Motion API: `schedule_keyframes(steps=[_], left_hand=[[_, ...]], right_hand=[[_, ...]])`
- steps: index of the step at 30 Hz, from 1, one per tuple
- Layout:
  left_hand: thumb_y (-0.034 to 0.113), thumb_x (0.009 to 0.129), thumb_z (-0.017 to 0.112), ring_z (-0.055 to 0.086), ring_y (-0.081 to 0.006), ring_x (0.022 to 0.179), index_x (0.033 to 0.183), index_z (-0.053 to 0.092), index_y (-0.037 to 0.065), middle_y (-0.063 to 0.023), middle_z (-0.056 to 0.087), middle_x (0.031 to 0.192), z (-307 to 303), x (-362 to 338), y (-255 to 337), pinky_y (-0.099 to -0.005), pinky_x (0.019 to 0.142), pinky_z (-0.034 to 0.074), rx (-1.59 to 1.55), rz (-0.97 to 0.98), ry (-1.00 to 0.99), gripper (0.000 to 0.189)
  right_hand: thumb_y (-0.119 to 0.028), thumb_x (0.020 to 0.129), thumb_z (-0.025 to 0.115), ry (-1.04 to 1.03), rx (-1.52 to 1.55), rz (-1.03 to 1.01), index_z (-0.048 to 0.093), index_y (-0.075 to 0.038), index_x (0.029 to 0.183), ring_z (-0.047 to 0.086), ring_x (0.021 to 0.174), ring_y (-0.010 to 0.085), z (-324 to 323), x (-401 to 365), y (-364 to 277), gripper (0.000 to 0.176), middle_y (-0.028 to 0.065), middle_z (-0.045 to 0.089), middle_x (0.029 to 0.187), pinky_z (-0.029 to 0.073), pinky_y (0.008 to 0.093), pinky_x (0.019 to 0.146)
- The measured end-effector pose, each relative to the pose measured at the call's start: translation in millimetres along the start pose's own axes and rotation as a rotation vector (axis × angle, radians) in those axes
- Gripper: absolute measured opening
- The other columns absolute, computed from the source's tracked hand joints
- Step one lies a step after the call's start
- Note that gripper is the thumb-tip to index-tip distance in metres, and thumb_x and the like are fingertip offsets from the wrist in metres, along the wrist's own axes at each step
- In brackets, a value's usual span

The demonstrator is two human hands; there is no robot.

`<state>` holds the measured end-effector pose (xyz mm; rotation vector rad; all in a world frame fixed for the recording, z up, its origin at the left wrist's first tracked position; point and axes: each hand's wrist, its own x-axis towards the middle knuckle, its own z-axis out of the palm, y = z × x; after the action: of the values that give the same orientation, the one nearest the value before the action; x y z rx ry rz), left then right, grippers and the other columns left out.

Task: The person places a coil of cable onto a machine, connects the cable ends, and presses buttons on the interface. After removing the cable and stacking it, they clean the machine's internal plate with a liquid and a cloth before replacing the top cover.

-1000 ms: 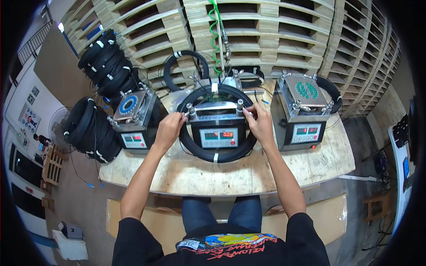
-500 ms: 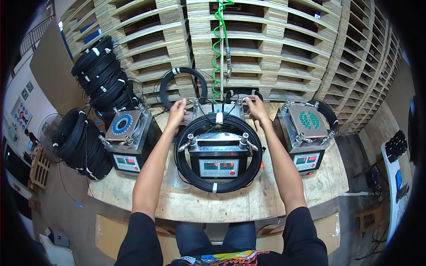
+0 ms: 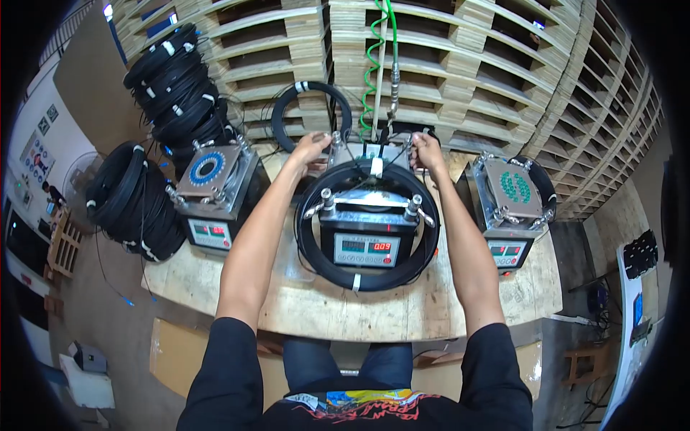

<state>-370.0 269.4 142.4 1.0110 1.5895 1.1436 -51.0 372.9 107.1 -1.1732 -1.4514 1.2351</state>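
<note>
A fiber polishing machine stands in the middle, with a black cable coil hung around its front. My left hand is closed at the machine's rear left metal clamp post. My right hand is closed at the rear right post, its fingers bent inward. The levers at both rear posts are mostly hidden by my fingers. Both front clamp posts, including the front left post, carry levers pointing outward. The red display reads 0.09. A white tie wraps the coil's top.
A machine with a blue connector ring stands left; one with green connectors stands right. Stacked black cable coils rise at the left. Another coil leans behind. A green air hose hangs before wooden pallets.
My view has shifted, so the table sits higher in it. Both hands have closed at the rear posts; the right fingers were more spread before. The left part of the display has gone dim.
</note>
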Motion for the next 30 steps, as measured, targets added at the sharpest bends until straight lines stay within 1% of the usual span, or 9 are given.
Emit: schedule_keyframes(steps=[4, 6, 8, 10, 12, 14, 17, 22, 30], left_hand=[[0.06, 0.101, 0.052, 0.066, -0.0213, 0.08, 0.15, 0.046, 0.011, -0.0158, 0.064, 0.131, 3, -53, 13, -0.0349, 0.063, 0.054, 0.153, 0.14, -0.009, 0.07], [0.058, 0.102, 0.051, 0.069, -0.0289, 0.094, 0.143, 0.054, 0.003, -0.0206, 0.066, 0.128, 8, -68, 12, -0.039, 0.081, 0.055, 0.209, 0.326, 0.049, 0.069], [0.056, 0.103, 0.047, 0.062, -0.042, 0.121, 0.133, 0.06, -0.003, -0.0284, 0.065, 0.129, 16, -64, 0, -0.0443, 0.106, 0.043, 0.319, 0.537, 0.16, 0.068], [0.054, 0.103, 0.045, 0.062, -0.0449, 0.118, 0.13, 0.062, -0.002, -0.0291, 0.067, 0.122, 27, -79, 2, -0.0472, 0.104, 0.045, 0.368, 0.584, 0.153, 0.065], [0.051, 0.105, 0.039, 0.061, -0.0495, 0.113, 0.12, 0.068, 0.005, -0.0281, 0.069, 0.112, 37, -101, 7, -0.0532, 0.098, 0.046, 0.483, 0.461, 0.297, 0.056], [0.052, 0.104, 0.039, 0.061, -0.0491, 0.112, 0.118, 0.067, 0.005, -0.0287, 0.068, 0.111, 35, -100, 7, -0.0541, 0.097, 0.046, 0.443, 0.506, 0.287, 0.057], [0.051, 0.103, 0.041, 0.059, -0.0448, 0.12, 0.128, 0.065, 0.009, -0.0257, 0.067, 0.122, 34, -87, 1, -0.0502, 0.101, 0.045, 0.43, 0.49, 0.26, 0.055], [0.051, 0.101, 0.045, 0.06, -0.0429, 0.121, 0.13, 0.065, 0.013, -0.0246, 0.067, 0.124, 33, -83, 2, -0.0482, 0.101, 0.046, 0.423, 0.441, 0.239, 0.052], [0.044, 0.101, 0.046, 0.056, -0.0394, 0.125, 0.131, 0.066, 0.016, -0.0206, 0.062, 0.127, 32, -65, -8, -0.046, 0.105, 0.043, 0.45, 0.491, 0.264, 0.045]], right_hand=[[-0.027, 0.108, 0.05, -0.002, -0.009, 0.035, 0.04, -0.018, 0.153, 0.064, 0.059, 0.0182, 0, -15, -11, 0.047, 0.0082, 0.062, 0.077, 0.055, 0.0312, 0.052], [-0.026, 0.107, 0.05, -0.072, -0.05, -0.029, 0.04, -0.018, 0.155, 0.066, 0.062, 0.0185, 1, -33, -22, 0.049, 0.0103, 0.066, 0.082, 0.055, 0.0326, 0.05], [-0.028, 0.108, 0.049, -0.153, -0.244, -0.021, 0.045, -0.014, 0.152, 0.067, 0.077, 0.0139, 5, -79, -59, 0.047, 0.0066, 0.066, 0.091, 0.055, 0.0293, 0.062], [-0.028, 0.108, 0.048, -0.173, -0.319, -0.284, 0.057, -0.001, 0.141, 0.066, 0.113, 0.0237, 7, -79, -40, 0.043, 0.0118, 0.069, 0.128, 0.048, 0.0319, 0.099], [-0.032, 0.108, 0.046, -0.076, -0.41, -0.413, 0.062, 0.0, 0.135, 0.065, 0.121, 0.0303, 18, -102, -43, 0.045, 0.0192, 0.065, 0.136, 0.046, 0.0359, 0.104], [-0.049, 0.106, 0.036, 0.16, -0.529, -0.32, 0.071, -0.01, 0.124, 0.062, 0.12, 0.042, 27, -105, -33, 0.055, 0.0253, 0.068, 0.121, 0.047, 0.0464, 0.102], [-0.055, 0.104, 0.031, 0.244, -0.576, -0.248, 0.07, -0.018, 0.125, 0.06, 0.119, 0.046, 34, -110, -39, 0.058, 0.024, 0.068, 0.122, 0.046, 0.0543, 0.101], [-0.054, 0.104, 0.032, 0.279, -0.63, -0.138, 0.063, -0.016, 0.13, 0.059, 0.121, 0.0465, 39, -123, -56, 0.055, 0.0227, 0.067, 0.126, 0.046, 0.0549, 0.102], [-0.053, 0.103, 0.034, 0.234, -0.555, -0.291, 0.063, -0.014, 0.132, 0.059, 0.122, 0.0457, 35, -108, -39, 0.057, 0.0216, 0.066, 0.128, 0.045, 0.0528, 0.103]])
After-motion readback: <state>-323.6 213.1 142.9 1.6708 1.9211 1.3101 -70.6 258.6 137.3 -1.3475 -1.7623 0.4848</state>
